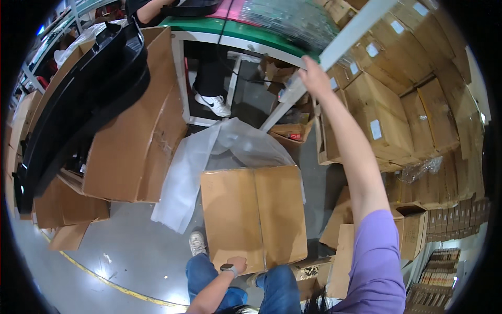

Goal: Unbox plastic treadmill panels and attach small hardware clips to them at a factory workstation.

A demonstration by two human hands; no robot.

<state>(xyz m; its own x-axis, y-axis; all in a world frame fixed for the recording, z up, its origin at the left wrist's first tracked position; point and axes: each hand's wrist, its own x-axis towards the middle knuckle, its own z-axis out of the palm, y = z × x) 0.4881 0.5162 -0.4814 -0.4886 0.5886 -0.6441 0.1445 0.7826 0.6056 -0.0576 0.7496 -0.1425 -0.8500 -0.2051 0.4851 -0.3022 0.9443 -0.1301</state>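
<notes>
A closed brown carton (230, 209) stands upright on the floor before my legs, its top seam running away from me. My left hand (238, 264), with a watch on the wrist, rests at the carton's near edge. Its fingers are curled, and whatever they may hold is hidden. My right arm stretches far forward. My right hand (314, 78) is at the corner of the green-edged worktable (209, 23), beside its slanting white post (355, 31). Its fingers reach up to the table edge, apart from the thumb, and I see nothing held in them.
White foam sheet (183, 183) lies behind the carton. At left, a large open box (130, 136) has a long black plastic part (89, 89) across it. Stacked cartons (376, 115) fill the right. Another person's shoe (213, 104) shows under the table; a black cable (222, 47) hangs down.
</notes>
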